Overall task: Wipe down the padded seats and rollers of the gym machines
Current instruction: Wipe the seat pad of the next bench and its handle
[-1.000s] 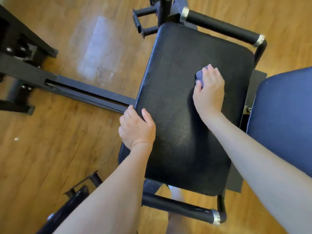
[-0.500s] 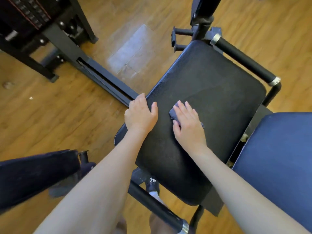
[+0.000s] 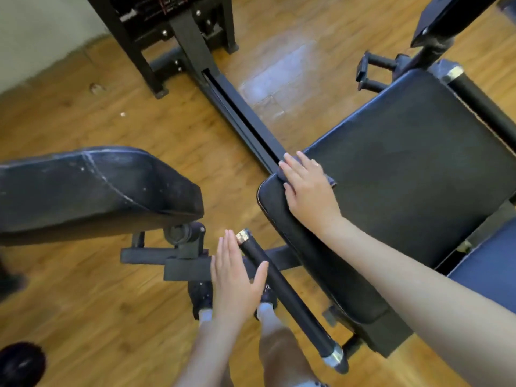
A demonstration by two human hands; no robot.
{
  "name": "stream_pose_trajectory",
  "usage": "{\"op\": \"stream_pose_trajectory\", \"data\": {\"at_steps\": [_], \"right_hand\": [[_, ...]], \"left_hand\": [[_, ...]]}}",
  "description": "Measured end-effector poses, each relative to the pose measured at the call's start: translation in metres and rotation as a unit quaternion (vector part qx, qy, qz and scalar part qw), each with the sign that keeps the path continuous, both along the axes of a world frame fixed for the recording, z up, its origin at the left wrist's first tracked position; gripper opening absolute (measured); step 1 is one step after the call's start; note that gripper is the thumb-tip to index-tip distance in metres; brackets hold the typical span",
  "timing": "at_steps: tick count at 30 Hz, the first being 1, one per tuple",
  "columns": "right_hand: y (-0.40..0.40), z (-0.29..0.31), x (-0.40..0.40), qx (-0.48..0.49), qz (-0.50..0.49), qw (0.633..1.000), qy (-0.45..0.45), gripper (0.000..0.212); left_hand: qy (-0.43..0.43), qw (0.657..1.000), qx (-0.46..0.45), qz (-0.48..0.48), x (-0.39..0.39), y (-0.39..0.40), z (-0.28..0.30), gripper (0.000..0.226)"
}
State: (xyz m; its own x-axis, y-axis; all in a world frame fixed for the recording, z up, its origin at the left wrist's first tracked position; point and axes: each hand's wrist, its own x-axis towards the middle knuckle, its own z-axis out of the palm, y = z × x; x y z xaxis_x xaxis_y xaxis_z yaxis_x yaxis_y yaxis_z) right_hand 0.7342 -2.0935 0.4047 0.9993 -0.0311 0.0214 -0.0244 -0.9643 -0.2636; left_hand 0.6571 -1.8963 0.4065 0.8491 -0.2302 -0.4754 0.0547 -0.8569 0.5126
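On the near-left corner of the black seat, your right hand presses flat on a cloth, mostly hidden, perhaps bluish. That seat's long axis runs from lower left up to the right. Your left hand hangs spread beside the padded handle, thumb touching it. Below lie wooden floor and another bench pad at left.

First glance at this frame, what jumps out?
The big black padded seat on the right, with the right hand pressing a cloth flat on its near-left corner. Below, the left hand is open beside the black foam handle bar. A second worn black pad fills the left side.
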Motion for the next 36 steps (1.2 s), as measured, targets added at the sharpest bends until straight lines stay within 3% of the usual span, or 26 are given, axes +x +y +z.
{"op": "stream_pose_trajectory", "data": {"at_steps": [3,5,11,15,19,25,27,29,32,36], "right_hand": [[-0.006,0.002,-0.007,-0.008,0.109,0.994,0.029,0.042],[-0.024,0.003,-0.002,-0.017,0.127,0.991,0.036,0.045],[0.014,-0.002,0.005,0.031,-0.087,0.996,-0.012,0.038],[0.045,-0.005,-0.040,-0.006,-0.018,0.999,-0.043,0.038],[0.039,-0.001,-0.087,-0.008,0.013,1.000,-0.005,0.040],[0.071,0.004,-0.090,0.099,-0.176,0.979,-0.015,0.043],[0.099,0.003,-0.089,0.119,-0.195,0.973,-0.012,0.042],[0.129,-0.001,-0.093,0.107,-0.178,0.978,0.004,0.038],[0.153,-0.009,-0.112,0.062,-0.183,0.981,0.034,0.062],[0.150,-0.014,-0.164,0.017,-0.246,0.969,0.023,0.050]], "left_hand": [[0.005,0.999,-0.002,-0.035,-0.005,0.010,-0.002,0.099],[-0.001,0.998,0.013,-0.056,0.002,0.013,0.000,0.107],[0.012,0.996,0.015,-0.084,0.015,0.016,-0.003,0.117],[0.022,0.995,0.001,-0.099,0.017,0.020,-0.005,0.118],[0.027,0.989,0.014,-0.142,0.024,0.028,-0.004,0.118],[0.021,0.975,0.029,-0.217,0.034,0.038,-0.001,0.118],[0.024,0.970,0.031,-0.238,0.037,0.040,-0.001,0.117],[0.029,0.965,0.029,-0.260,0.042,0.043,0.000,0.112],[0.018,0.949,0.057,-0.309,0.050,0.047,0.000,0.109],[-0.040,0.921,0.091,-0.377,0.054,0.051,0.004,0.115]]}}
